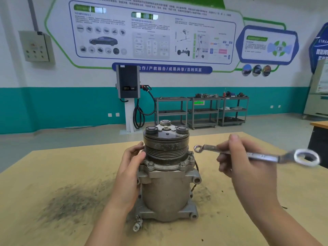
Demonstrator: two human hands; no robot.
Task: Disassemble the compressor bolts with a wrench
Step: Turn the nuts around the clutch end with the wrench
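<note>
The compressor [167,176] stands upright on the stained table [53,174], and the left hand [128,170] cups its side, hiding part of the housing. The right hand [246,162] grips a wrench [255,154] in the air just beside the pulley, not touching a bolt; its near ring end is blurred. Far behind stand grey carts [202,110], their contents too small to tell.

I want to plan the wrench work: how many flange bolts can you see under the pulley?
3: front-left bolt, front-right bolt, right-side bolt on the compressor. Others may be hidden behind.
</note>
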